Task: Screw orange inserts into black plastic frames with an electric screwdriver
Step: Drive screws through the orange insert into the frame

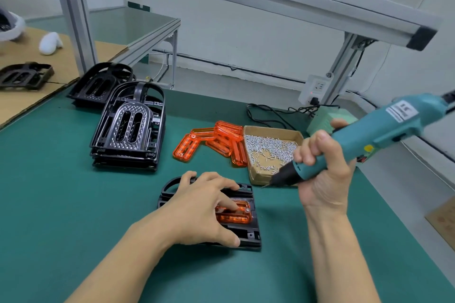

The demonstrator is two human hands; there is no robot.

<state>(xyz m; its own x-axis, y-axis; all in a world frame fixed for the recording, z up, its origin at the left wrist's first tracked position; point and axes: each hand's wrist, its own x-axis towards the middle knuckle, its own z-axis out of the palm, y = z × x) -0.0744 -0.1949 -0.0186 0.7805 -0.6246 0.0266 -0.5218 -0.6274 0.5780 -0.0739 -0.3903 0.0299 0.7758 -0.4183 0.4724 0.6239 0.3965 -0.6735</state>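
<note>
A black plastic frame [248,233] lies flat on the green mat near me, with an orange insert [236,216] seated in it. My left hand [202,206] rests spread over the frame, one fingertip pressing on the insert, thumb at the frame's near edge. My right hand [322,167] grips a teal electric screwdriver [384,128], held tilted. Its dark tip hangs over the near corner of the screw box, to the right of the frame and above it. A screw head shows at the insert's right end.
A cardboard box of small silver screws [270,147] sits right of centre, with a pile of loose orange inserts [214,142] to its left. Two stacks of black frames [128,128] stand at the left. Aluminium posts, cables and a power strip [315,88] line the back.
</note>
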